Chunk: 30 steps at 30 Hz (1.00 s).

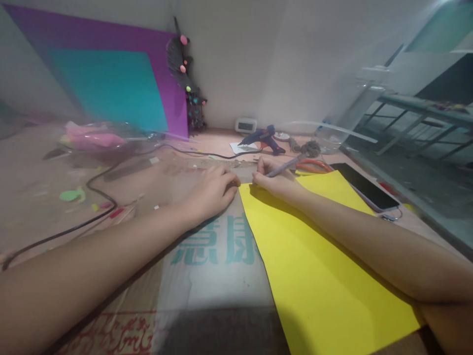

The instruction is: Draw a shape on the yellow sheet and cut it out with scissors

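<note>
My right hand (277, 180) grips a grey pen (286, 166) with a fuzzy, knotted-looking top. Its fingers are closed around the pen near the top left corner of a yellow sheet of paper (314, 266), and the pen's tip is hidden behind them. The right forearm lies across the sheet. Beside that same corner, my left hand (214, 190) rests on the printed cardboard (214, 286). Its fingers are curled down and its thumb is drawn in by the index finger; a small dark spot shows at the fingertips, too small to make out.
Behind the hands lie a blue glue gun (268, 139), a small white digital clock (246, 125) and orange-handled scissors (314, 166). A phone (365, 186) sits right of the paper. A black cord (90, 185) curves along the left. Purple and teal boards (111, 88) lean on the wall.
</note>
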{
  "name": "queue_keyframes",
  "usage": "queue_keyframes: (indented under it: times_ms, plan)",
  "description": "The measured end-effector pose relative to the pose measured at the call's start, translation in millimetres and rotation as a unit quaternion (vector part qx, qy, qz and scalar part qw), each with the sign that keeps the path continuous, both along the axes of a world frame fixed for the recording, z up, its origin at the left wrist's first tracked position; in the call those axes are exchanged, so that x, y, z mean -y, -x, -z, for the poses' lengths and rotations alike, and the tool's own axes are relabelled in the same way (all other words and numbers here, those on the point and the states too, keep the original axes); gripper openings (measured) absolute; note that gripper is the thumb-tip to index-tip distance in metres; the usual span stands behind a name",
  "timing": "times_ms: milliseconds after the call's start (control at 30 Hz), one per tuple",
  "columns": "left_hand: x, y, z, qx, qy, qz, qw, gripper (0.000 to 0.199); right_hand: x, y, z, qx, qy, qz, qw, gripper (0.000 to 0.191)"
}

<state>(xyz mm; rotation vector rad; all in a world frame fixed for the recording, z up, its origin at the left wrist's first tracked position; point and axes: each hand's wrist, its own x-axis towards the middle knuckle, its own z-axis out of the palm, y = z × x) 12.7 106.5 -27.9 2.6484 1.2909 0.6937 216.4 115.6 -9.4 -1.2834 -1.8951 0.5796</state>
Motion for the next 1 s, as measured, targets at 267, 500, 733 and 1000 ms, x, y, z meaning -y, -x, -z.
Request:
queue_keyframes:
  times_ms: [267,500,733,1000]
  plan:
    - [0.2,0.2,0.0,-0.002,-0.002,0.003,1.0,0.024,2.1,-0.5,-0.3,0.014,0.006,-0.01,1.0,0.027]
    - [0.3,-0.3,-0.6,-0.001,0.002,0.001,1.0,0.024,1.0,-0.8,1.9,0.011,0.003,-0.027,1.0,0.026]
    - [0.6,-0.5,-1.2,-0.004,0.0,-0.001,1.0,0.023,3.0,-0.5,-0.8,0.012,0.022,-0.022,0.999,0.025]
    - [0.4,0.0,-0.6,0.002,-0.005,0.004,1.0,0.023,-2.0,-5.3,4.4,-0.005,0.035,-0.028,0.999,0.025]
